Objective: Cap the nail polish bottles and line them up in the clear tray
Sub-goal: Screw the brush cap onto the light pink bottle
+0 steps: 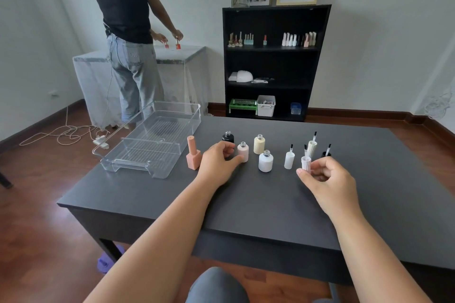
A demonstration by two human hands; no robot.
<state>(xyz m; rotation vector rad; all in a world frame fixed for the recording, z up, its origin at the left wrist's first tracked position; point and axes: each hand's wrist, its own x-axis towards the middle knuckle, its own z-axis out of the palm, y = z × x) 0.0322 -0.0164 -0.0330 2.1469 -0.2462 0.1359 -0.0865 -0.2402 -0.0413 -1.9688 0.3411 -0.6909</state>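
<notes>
No legible brand or label on any bottle; the jeans patch of the second person is too blurred to read.

Right hand [327,174]: fingers curled in, thumb and fingertips pinched on a ribbed white cap [306,163] with its brush pointing up, base at the table surface.

Left hand [219,162]: partly open, thumb and forefinger closing around the pale pink bottle [243,152], which stands upright, uncapped. Contact at the thumb tip; a full grasp cannot be confirmed.

Same row on the dark table [246,204]: white bottle [266,161] just right of the pink one, uncapped. Peach square bottle [193,156] left of the left hand, capped.

Behind: black bottle [228,137] and cream bottle [259,144], both open-necked.

To the right: smooth white cap [289,158], cream ribbed cap [312,147] and black cap [326,153], all standing brush up; the black one partly hidden by the right hand.

Clear tray [152,142]: far left of the table, overhanging the edge, no bottles inside.

Farther back: black shelf unit [273,61] holding polish bottles and bins; a person at a draped side table [138,54].
</notes>
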